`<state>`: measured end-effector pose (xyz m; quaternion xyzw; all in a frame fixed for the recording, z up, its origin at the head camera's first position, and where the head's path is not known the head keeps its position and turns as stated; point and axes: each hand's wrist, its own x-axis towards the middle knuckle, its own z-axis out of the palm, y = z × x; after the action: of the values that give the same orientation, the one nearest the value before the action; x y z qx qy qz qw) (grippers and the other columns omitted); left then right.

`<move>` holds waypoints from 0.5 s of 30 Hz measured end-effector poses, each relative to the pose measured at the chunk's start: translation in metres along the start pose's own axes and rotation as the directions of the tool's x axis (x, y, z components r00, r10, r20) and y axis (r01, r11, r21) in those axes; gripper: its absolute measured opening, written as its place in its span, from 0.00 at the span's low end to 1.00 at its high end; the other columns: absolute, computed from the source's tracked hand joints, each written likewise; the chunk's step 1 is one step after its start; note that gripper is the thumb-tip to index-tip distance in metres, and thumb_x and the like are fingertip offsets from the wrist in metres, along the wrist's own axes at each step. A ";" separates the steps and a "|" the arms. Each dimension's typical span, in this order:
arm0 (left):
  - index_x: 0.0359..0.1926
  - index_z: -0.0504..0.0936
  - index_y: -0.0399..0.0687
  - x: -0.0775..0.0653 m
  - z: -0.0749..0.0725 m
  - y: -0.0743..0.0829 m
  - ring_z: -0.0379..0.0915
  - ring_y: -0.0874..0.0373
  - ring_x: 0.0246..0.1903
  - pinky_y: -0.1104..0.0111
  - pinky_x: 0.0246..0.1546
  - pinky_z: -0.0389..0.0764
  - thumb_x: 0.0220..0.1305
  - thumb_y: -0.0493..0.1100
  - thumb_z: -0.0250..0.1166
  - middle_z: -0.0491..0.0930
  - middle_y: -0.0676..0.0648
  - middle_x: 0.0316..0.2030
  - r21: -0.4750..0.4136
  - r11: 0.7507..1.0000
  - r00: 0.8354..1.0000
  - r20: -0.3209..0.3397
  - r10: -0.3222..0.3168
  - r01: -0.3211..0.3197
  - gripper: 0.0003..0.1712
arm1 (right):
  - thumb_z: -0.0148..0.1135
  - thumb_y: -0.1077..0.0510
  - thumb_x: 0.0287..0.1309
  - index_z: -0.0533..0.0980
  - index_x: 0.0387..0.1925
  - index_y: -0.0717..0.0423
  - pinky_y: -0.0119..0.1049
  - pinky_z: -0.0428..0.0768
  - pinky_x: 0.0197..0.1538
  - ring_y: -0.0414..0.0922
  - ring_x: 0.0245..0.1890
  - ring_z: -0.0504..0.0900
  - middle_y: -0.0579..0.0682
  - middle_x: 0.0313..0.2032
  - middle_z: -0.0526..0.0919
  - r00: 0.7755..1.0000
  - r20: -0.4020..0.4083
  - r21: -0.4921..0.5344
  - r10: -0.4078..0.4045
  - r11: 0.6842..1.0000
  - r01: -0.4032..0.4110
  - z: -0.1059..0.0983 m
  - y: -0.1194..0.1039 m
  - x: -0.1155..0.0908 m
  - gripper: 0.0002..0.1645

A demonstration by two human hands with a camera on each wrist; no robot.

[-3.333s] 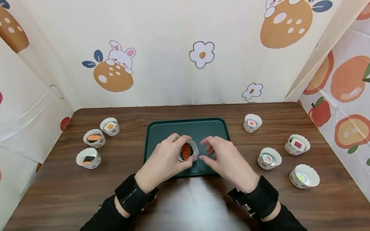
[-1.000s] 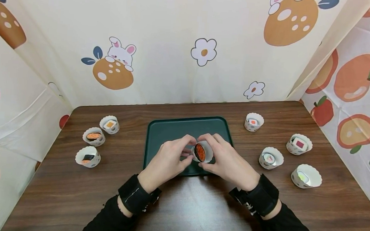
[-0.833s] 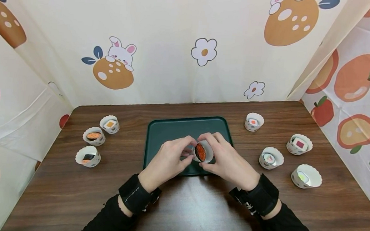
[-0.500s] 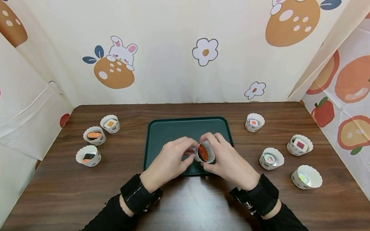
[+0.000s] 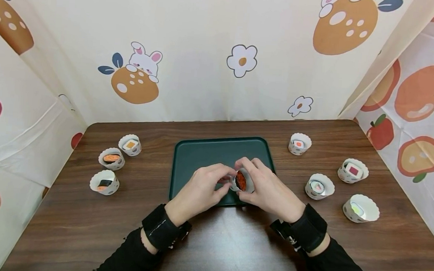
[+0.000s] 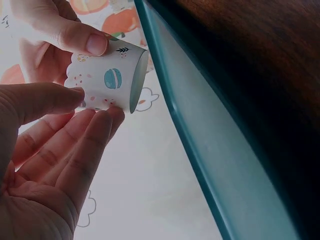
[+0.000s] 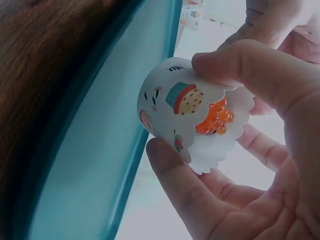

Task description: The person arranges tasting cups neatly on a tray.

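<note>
A white paper baking cup (image 7: 175,100) with scalloped rim and cupcake prints is held tilted over the front right of the dark green tray (image 5: 201,147). Inside it is a piece of roe sushi (image 5: 241,181), orange-red on top with a dark wrap. My right hand (image 5: 268,189) grips the cup from the right, thumb on the near side and fingers on the far side. From the left, my left hand (image 5: 203,187) has its thumb and fingertips at the cup's rim and side. In the left wrist view, the cup's base (image 6: 139,82) faces the tray's edge.
On the left of the wooden table (image 5: 138,239) stand three sushi cups, one with orange-topped sushi (image 5: 111,158). Several more cups stand on the right, among them one with a white roll (image 5: 317,186). Patterned cloth (image 5: 191,66) hangs behind and at both sides.
Earliest, my left hand held the cup while my right was apart from it. My right hand has since taken hold, and the cup has shifted right and tilted, my left hand following.
</note>
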<state>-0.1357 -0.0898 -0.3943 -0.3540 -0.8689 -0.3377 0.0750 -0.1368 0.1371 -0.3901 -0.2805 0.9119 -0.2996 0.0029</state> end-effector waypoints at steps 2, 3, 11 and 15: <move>0.53 0.87 0.41 0.000 -0.001 0.000 0.90 0.57 0.42 0.69 0.44 0.90 0.68 0.31 0.72 0.89 0.45 0.49 0.005 1.000 1.000 -0.002 0.005 -0.005 0.14 | 0.77 0.63 0.57 0.74 0.60 0.48 0.31 0.75 0.36 0.42 0.40 0.72 0.50 0.45 0.78 1.000 -0.005 -0.010 -0.006 1.000 0.006 0.001 0.000 0.000 0.31; 0.53 0.88 0.40 0.000 -0.002 0.000 0.90 0.57 0.42 0.69 0.44 0.90 0.68 0.31 0.72 0.89 0.45 0.48 0.005 1.000 1.000 -0.004 0.009 -0.009 0.14 | 0.77 0.63 0.57 0.75 0.59 0.48 0.30 0.75 0.36 0.42 0.40 0.72 0.50 0.45 0.78 1.000 -0.008 -0.011 -0.007 1.000 0.007 0.001 0.000 0.000 0.31; 0.51 0.89 0.42 0.001 -0.023 -0.002 0.90 0.55 0.42 0.66 0.44 0.91 0.67 0.33 0.74 0.90 0.44 0.47 0.022 0.999 1.000 0.004 -0.025 0.025 0.12 | 0.78 0.61 0.55 0.74 0.60 0.50 0.31 0.78 0.38 0.43 0.40 0.76 0.50 0.46 0.78 1.000 -0.015 -0.017 0.004 1.000 -0.005 0.002 -0.001 0.001 0.32; 0.52 0.89 0.43 0.000 -0.043 -0.005 0.90 0.54 0.42 0.64 0.44 0.91 0.67 0.35 0.74 0.90 0.45 0.47 0.062 0.997 0.999 -0.006 -0.047 0.048 0.13 | 0.78 0.61 0.56 0.74 0.61 0.51 0.31 0.77 0.38 0.41 0.39 0.74 0.49 0.46 0.78 1.000 -0.011 -0.028 0.009 1.000 -0.009 0.002 0.000 0.001 0.32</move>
<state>-0.1434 -0.1200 -0.3637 -0.3301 -0.8869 -0.3131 0.0799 -0.1369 0.1354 -0.3913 -0.2746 0.9173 -0.2884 -0.0047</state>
